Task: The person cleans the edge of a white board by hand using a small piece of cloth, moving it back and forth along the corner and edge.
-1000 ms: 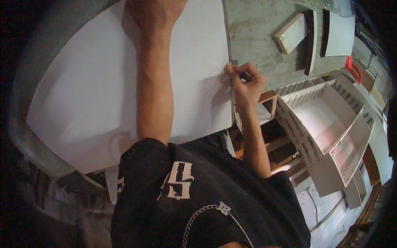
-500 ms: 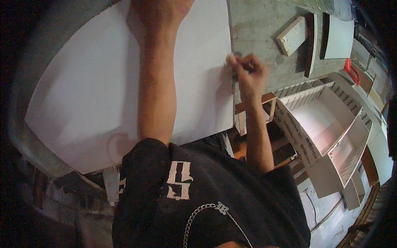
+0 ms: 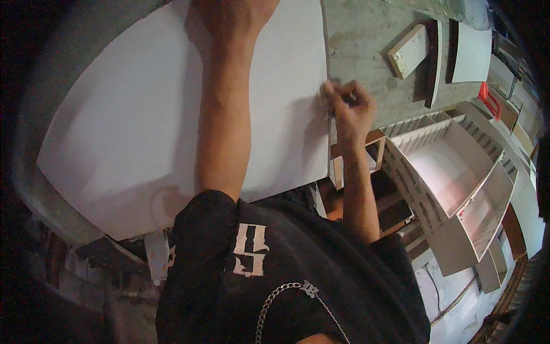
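Observation:
A large white board [image 3: 126, 114] lies flat on the worktable in front of me. My left hand [image 3: 232, 20] reaches across it to the top of the view, wrist over the board; its fingers are cut off by the upper edge. At the board's right edge, my right hand [image 3: 352, 109] is closed with thumb and forefinger pinched together. The fingertips meet the edge, but blur and shadow hide whatever may be between them.
On the greenish worktable [image 3: 355, 46] to the right lie a small light block [image 3: 409, 53], a dark-edged strip [image 3: 433, 69] and a white panel [image 3: 472, 51]. A red handle [image 3: 490, 100] and white drawer boxes [image 3: 441, 166] are further right, beside a wooden frame [image 3: 377, 146].
The board and both arms appear slightly further right in the view. My right hand sits a little lower along the board's edge, still pinched.

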Available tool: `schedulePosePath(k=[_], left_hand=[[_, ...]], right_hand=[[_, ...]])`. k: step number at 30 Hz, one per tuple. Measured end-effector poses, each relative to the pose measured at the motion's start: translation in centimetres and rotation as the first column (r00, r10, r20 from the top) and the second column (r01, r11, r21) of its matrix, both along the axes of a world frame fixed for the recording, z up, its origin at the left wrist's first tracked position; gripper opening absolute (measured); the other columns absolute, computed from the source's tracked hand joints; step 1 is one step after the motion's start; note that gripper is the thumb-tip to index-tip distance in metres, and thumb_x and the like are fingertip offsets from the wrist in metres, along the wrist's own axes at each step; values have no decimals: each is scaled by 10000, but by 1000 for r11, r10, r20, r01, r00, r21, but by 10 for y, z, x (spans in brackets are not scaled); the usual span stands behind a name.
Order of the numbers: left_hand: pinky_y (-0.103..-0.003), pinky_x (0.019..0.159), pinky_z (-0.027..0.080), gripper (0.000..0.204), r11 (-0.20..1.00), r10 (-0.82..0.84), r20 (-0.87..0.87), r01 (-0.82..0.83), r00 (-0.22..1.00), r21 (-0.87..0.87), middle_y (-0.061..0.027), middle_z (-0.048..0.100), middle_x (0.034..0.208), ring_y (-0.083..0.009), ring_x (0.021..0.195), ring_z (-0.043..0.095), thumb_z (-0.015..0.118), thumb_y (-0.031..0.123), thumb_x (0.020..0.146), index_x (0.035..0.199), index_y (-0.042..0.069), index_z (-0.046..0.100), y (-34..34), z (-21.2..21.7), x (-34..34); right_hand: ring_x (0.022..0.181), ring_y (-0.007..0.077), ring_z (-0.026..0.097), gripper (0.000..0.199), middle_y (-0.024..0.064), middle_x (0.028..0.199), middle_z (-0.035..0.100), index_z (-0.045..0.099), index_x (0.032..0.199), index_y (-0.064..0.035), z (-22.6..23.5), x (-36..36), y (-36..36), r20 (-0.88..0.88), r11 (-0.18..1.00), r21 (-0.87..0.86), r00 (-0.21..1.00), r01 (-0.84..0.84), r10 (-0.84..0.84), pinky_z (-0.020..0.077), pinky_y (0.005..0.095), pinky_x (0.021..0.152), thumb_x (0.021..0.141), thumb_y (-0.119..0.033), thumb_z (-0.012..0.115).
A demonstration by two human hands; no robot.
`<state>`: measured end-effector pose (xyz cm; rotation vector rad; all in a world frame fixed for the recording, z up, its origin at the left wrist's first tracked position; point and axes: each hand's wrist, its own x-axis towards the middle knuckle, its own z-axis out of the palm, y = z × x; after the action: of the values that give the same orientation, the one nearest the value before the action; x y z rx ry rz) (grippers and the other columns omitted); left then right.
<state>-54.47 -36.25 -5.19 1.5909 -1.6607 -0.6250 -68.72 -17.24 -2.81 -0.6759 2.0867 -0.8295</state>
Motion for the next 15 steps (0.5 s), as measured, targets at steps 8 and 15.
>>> schedulePosePath(k=[8,15], left_hand=[[-383,725,527,338,1000,6,-26,-6,1000,9,-102,720,896,-265,837,695,611,400,911,1008,84,682,-1,-10,4],[-376,719,521,354,1000,13,33,-13,999,12,-114,715,891,-265,824,686,623,410,904,1017,83,701,-2,-5,-3]], right_hand=[[618,59,510,178,10,637,606,636,719,12,-2,-1,67,-131,997,24,988,-75,78,406,229,564,793,-99,755],[613,64,518,192,32,640,606,606,722,25,0,1,91,-74,1000,-26,997,5,-7,421,237,566,782,-75,759]])
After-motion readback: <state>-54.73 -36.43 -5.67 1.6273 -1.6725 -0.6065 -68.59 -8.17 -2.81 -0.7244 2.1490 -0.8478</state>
